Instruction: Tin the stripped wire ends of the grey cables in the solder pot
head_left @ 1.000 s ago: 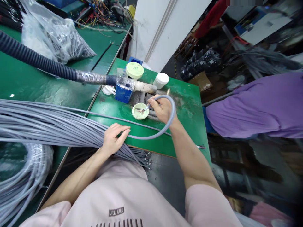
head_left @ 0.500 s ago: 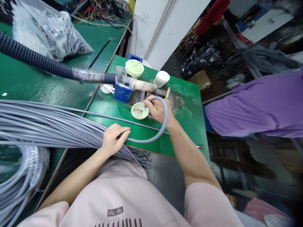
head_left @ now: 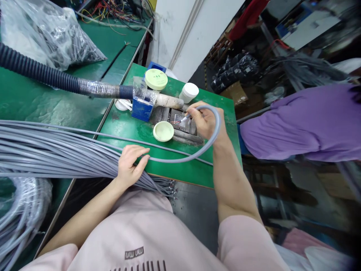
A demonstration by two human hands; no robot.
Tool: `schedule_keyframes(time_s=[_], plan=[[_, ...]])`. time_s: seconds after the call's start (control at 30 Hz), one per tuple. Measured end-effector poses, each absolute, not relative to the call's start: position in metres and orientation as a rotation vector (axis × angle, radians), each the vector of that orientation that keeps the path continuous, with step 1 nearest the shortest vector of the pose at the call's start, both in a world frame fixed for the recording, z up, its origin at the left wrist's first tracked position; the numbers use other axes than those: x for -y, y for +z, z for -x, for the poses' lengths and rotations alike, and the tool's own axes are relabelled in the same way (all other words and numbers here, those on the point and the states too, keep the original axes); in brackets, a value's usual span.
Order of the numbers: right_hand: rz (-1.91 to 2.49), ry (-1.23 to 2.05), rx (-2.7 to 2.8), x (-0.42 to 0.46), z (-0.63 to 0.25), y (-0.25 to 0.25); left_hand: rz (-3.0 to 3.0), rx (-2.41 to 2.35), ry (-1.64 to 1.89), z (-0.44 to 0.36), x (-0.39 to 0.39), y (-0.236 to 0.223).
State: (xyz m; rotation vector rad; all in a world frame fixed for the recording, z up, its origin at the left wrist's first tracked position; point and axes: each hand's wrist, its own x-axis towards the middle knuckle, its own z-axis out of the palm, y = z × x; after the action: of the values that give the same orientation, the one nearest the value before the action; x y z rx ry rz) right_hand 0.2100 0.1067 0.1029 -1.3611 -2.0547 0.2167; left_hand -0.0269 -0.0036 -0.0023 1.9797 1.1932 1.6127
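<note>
A grey cable (head_left: 194, 156) curves in a loop between my two hands. Its end is pinched in my right hand (head_left: 208, 121), with thin bared wires (head_left: 177, 121) fanning out over a square metal tray of what looks like molten solder (head_left: 182, 121). I cannot tell whether the wire tips touch the surface. My left hand (head_left: 131, 165) is closed around the same cable farther back, resting by the large cable bundle (head_left: 56, 150). A small pale-green cup (head_left: 163, 131) sits just in front of the square tray.
A ribbed black hose (head_left: 42, 71) ends in a pale nozzle (head_left: 169, 101) beside a blue box (head_left: 141, 109). Behind stand a green-lidded tub (head_left: 156, 79) and a white jar (head_left: 189, 92). Another person in a purple top (head_left: 299, 122) is at the right.
My right hand has moved right with the cable end, taking the wires out of the pale-green cup and over the square metal tray. My left hand stays by the bundle.
</note>
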Motion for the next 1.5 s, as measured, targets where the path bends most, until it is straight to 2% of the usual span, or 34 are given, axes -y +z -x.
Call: schedule_keyframes(time_s=[0.37,1.03,1.17,1.37,1.5], plan=[[1.433,0.27,2.072,-0.143,-0.248,0.08,-2.038,-1.209,1.609,0.026,0.003,-0.005],[1.521,0.258,2.2,-0.163,-0.251,0.062,-2.061,-1.257,1.538,0.024,0.002,0.0],[1.407,0.102,2.263,-0.141,-0.247,0.083,-2.038,-1.265,1.522,0.026,0.002,-0.004],[0.913,0.022,2.301,-0.055,-0.229,0.114,-1.838,-1.053,1.631,0.02,0.009,0.003],[0.845,0.097,2.284,0.004,-0.215,0.094,-1.311,-0.881,1.348,-0.001,0.025,0.014]])
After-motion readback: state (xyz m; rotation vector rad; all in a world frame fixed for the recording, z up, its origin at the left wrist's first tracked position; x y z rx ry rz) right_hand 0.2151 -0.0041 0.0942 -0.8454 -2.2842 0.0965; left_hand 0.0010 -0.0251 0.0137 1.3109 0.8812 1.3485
